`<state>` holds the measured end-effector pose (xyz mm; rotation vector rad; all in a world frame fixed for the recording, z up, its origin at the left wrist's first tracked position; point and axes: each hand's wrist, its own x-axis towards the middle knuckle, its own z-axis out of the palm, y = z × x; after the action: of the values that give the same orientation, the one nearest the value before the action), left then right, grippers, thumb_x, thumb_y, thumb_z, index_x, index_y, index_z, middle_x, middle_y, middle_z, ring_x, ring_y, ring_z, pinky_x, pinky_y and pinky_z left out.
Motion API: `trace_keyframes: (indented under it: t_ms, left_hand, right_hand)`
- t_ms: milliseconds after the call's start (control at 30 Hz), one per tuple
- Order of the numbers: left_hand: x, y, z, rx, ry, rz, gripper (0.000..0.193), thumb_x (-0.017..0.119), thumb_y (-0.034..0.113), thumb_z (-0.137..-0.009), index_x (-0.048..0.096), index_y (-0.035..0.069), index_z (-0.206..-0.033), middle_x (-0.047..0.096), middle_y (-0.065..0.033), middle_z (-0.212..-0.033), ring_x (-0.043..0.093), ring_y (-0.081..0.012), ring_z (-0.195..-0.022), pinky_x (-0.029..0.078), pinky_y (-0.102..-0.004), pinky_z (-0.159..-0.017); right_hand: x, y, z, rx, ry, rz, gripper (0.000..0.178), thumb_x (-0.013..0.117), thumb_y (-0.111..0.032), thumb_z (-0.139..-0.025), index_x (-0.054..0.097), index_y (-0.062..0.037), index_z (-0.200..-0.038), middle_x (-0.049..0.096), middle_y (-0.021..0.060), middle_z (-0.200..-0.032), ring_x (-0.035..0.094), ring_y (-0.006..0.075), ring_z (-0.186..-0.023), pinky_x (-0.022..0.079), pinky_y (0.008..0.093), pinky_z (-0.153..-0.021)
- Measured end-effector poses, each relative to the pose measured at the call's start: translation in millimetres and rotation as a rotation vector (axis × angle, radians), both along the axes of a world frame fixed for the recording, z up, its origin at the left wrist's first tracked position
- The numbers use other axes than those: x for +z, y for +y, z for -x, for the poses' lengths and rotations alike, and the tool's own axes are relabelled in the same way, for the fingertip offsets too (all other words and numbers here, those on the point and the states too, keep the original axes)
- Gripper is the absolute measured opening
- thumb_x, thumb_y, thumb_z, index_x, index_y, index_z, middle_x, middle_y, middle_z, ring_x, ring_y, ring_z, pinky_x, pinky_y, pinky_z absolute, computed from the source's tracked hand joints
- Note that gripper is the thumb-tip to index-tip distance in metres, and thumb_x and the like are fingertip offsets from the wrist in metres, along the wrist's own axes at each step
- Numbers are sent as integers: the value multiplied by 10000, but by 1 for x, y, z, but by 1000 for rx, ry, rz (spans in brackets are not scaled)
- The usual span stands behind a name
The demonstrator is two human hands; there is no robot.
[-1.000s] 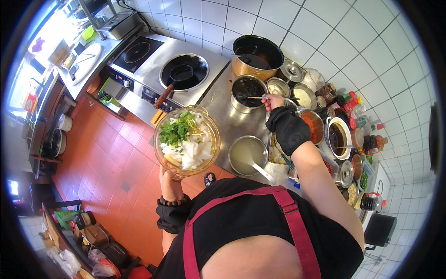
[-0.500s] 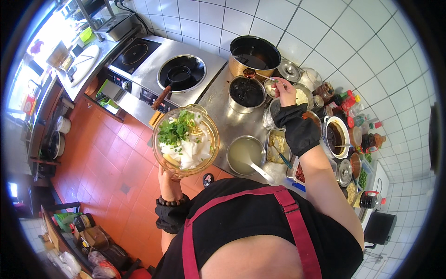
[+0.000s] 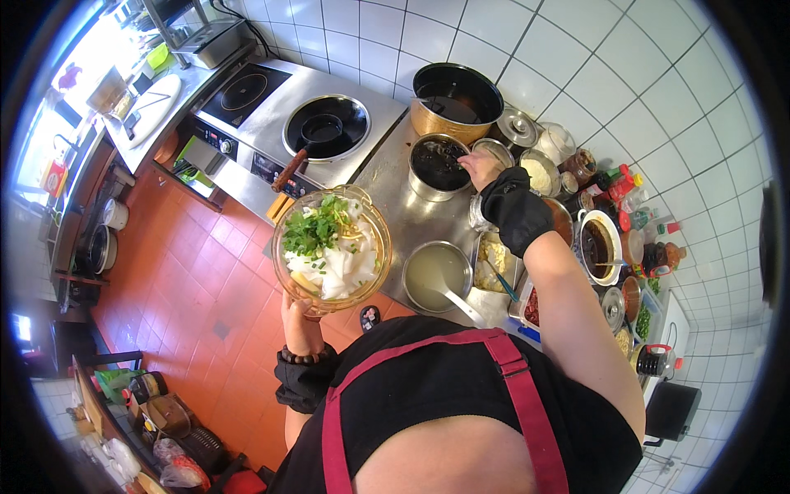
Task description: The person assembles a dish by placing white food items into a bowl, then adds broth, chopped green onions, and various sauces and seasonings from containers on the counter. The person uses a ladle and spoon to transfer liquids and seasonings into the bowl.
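A clear glass bowl (image 3: pixel 380 267) of wide white noodles (image 3: pixel 329 272), topped with cilantro (image 3: pixel 315 226) and chopped scallion, rests on my left hand (image 3: pixel 300 321). My fingers are partly hidden beneath it. At the rim of a steel pot (image 3: pixel 434 191) with dark contents (image 3: pixel 436 163), my right hand (image 3: pixel 482 167) is closed in a pinch. It grips the spoon, whose bowl end is down among the dark contents and hardly shows. Nearer to me on the steel counter stands a pot of cloudy pale liquid (image 3: pixel 429 270) with a white ladle (image 3: pixel 463 306) in it.
Behind is a large golden pot (image 3: pixel 453 123). A small black pan (image 3: pixel 322 129) sits on the induction wok hob (image 3: pixel 350 148). A tray of chopped garlic (image 3: pixel 494 259), a white pot of dark sauce (image 3: pixel 594 247) and several bottles (image 3: pixel 629 185) crowd the right side by the tiled wall.
My right hand has lowered and moved toward me and left, taking the spoon from above the far rim down into the steel pot. The glass bowl is held nearly still.
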<state>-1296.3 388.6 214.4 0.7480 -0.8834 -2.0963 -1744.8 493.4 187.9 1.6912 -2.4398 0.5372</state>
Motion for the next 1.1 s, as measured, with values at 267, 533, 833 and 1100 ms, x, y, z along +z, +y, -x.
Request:
trace_keyframes:
  t_ms: [267, 533, 833, 1100]
  left_hand:
    - [-4, 1, 0, 8, 30, -22, 573, 478, 96, -740, 364, -39, -1285, 512, -154, -1217, 538, -259, -1095, 449, -371, -936]
    - [2, 4, 1, 20, 26, -12, 583, 471, 101, -752, 344, -44, -1302, 502, -156, -1231, 525, -261, -1114, 437, -375, -948]
    - [6, 7, 0, 38, 10, -4, 567, 463, 108, -760, 351, -46, -1294, 514, -148, -1217, 540, -252, -1087, 451, -366, -922]
    - [3, 6, 1, 30, 18, -28, 553, 446, 72, -750, 369, -36, -1287, 524, -144, -1195, 542, -251, -1077, 455, -362, -908]
  right_hand:
    - [8, 11, -25, -241, -467, -116, 213, 541, -216, -850, 671, -89, -960, 656, 73, -732, 624, 210, -702, 481, 320, -666]
    - [-18, -34, -26, -55, -211, 93, 204, 528, -188, -854, 671, -100, -970, 651, 97, -832, 600, 262, -843, 471, 348, -764]
    - [-15, -12, -7, -203, -88, -7, 231, 480, -193, -870, 667, -76, -938, 654, 143, -887, 605, 325, -861, 467, 424, -770]
    - [-30, 0, -21, -363, -771, 109, 190, 539, -183, -867, 674, -76, -947, 613, 16, -624, 563, 115, -572, 443, 258, -562]
